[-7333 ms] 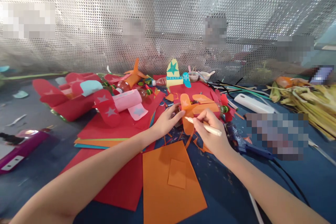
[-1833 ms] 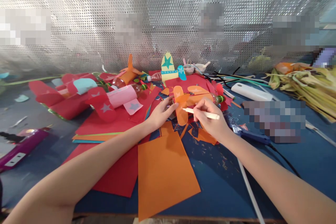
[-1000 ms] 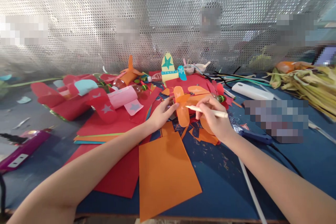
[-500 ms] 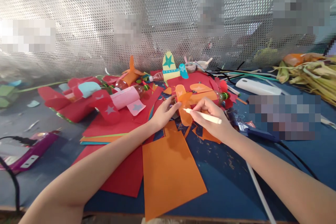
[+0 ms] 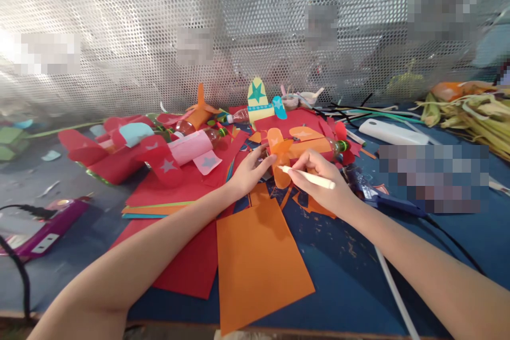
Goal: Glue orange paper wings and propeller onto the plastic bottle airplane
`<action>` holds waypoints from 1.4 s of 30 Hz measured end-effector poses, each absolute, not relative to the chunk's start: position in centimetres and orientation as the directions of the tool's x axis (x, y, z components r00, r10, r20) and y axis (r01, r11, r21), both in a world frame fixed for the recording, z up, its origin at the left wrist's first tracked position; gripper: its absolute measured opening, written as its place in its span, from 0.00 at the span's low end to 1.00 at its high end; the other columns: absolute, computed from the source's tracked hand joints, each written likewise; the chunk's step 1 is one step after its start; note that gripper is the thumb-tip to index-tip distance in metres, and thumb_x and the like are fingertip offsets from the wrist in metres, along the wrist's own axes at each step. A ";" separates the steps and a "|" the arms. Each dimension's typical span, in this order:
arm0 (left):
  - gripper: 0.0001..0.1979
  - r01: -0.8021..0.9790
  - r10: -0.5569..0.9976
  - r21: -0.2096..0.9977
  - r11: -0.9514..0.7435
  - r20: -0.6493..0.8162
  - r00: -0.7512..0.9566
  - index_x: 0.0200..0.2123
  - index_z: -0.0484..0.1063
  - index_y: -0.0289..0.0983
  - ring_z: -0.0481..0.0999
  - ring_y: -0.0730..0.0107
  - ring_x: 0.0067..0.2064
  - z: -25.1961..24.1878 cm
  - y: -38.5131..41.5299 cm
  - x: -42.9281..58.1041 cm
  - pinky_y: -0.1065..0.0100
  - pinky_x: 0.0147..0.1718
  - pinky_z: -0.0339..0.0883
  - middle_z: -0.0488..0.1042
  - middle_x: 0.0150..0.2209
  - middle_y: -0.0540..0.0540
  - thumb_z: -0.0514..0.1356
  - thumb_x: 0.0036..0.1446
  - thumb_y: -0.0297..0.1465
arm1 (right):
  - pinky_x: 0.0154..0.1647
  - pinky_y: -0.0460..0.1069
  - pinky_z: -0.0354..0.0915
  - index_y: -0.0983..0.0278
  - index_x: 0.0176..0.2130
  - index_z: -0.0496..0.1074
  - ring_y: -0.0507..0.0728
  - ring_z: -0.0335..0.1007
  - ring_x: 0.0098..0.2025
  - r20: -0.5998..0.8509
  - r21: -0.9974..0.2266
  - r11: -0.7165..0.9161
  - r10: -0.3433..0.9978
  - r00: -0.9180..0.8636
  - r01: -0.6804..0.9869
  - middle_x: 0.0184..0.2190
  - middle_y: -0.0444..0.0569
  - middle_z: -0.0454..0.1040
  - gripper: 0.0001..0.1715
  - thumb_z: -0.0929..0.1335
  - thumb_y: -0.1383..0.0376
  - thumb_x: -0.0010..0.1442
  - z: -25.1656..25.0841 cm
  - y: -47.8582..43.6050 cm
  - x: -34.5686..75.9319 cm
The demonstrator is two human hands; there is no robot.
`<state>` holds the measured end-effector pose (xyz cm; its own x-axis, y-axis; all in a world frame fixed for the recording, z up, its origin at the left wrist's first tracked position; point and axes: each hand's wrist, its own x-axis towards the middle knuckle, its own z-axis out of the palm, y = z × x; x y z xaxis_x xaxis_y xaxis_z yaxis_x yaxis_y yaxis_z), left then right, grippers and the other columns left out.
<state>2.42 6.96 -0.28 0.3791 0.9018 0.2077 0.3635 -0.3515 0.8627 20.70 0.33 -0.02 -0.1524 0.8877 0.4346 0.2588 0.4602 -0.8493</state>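
An orange paper plane built on a plastic bottle (image 5: 303, 146) lies at the middle of the blue table (image 5: 342, 271). My left hand (image 5: 250, 171) rests against its tail end, fingers curled on the orange tail fin (image 5: 279, 162). My right hand (image 5: 321, 183) pinches a cream-white pen-like stick (image 5: 308, 177), whose tip touches the tail fin. A large orange sheet (image 5: 258, 263) lies below both hands, over red sheets (image 5: 187, 260).
Red and pink bottle planes (image 5: 131, 151) sit at the left, a yellow one with a teal star (image 5: 258, 103) at the back. A purple device (image 5: 43, 223) lies far left. A glue gun (image 5: 382, 199), white case (image 5: 392, 133) and dried husks (image 5: 474, 117) are right. Perforated metal screen (image 5: 255, 26) behind.
Over the frames my right hand has shifted the stick a little along the tail fin, and my view has swung slightly. My left hand has kept its hold on the plane.
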 end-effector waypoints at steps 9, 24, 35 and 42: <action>0.30 0.358 0.901 0.866 -0.349 0.205 0.383 0.58 0.63 0.35 0.69 0.58 0.56 -0.4 7.1 2.5 0.60 0.57 0.59 0.72 0.52 0.41 0.52 0.57 0.46 | 0.25 0.46 0.55 0.61 0.30 0.61 0.49 0.60 0.25 0.452 -0.837 0.481 0.877 -0.165 0.260 0.24 0.40 0.65 0.13 0.67 0.58 0.61 0.0 0.4 20.7; 0.29 0.375 0.910 0.864 -0.338 0.197 0.366 0.57 0.64 0.37 0.69 0.59 0.56 -0.3 7.0 2.4 0.62 0.57 0.60 0.73 0.51 0.44 0.52 0.57 0.46 | 0.24 0.45 0.54 0.61 0.30 0.61 0.48 0.59 0.24 0.450 -0.838 0.481 0.876 -0.174 0.257 0.24 0.39 0.64 0.12 0.67 0.59 0.61 -0.1 0.4 20.8; 0.27 0.355 0.905 0.869 -0.344 0.207 0.371 0.55 0.66 0.37 0.69 0.58 0.56 -0.3 7.0 2.5 0.61 0.57 0.60 0.72 0.53 0.43 0.52 0.57 0.46 | 0.24 0.45 0.54 0.61 0.30 0.60 0.48 0.60 0.24 0.456 -0.830 0.478 0.878 -0.145 0.287 0.23 0.39 0.64 0.12 0.67 0.59 0.61 0.0 0.3 20.7; 0.29 0.367 0.906 0.864 -0.345 0.206 0.369 0.56 0.64 0.36 0.69 0.59 0.56 -0.3 6.9 2.5 0.61 0.58 0.59 0.73 0.52 0.43 0.52 0.57 0.46 | 0.24 0.45 0.55 0.61 0.31 0.60 0.48 0.61 0.24 0.437 -0.843 0.460 0.888 -0.142 0.279 0.23 0.39 0.64 0.13 0.67 0.58 0.61 -0.2 0.4 20.8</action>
